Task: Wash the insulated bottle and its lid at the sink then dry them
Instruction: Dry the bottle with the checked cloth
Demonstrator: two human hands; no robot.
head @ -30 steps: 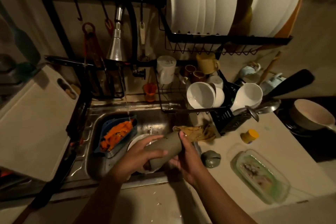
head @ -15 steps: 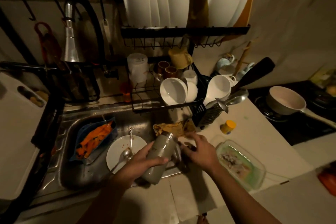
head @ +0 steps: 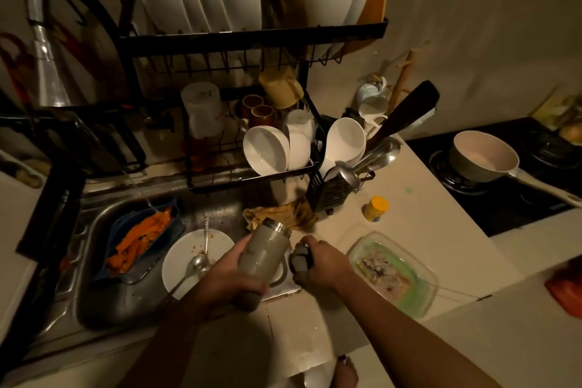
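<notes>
My left hand (head: 231,274) grips the grey-green insulated bottle (head: 266,250) round its lower body, holding it tilted over the right rim of the sink (head: 104,309). The bottle's steel mouth points up and away, with no lid on it. Just to its right, my right hand (head: 324,261) holds the dark grey lid (head: 300,258) in curled fingers above the counter edge. A yellowish cloth (head: 283,214) lies crumpled behind the bottle.
In the sink lie a white plate (head: 189,258) with a spoon and a blue tub (head: 141,239) of orange peelings under a thin water stream. A dish rack (head: 252,173) holds bowls and cups. On the counter stand a glass dish (head: 393,271), a yellow-capped jar (head: 376,208), and a pan (head: 482,161) on the stove.
The lid came off the bottle: my right hand moved from the bottle's mouth to the counter and now holds the lid. My left hand raised the bottle more upright. The view shifted right.
</notes>
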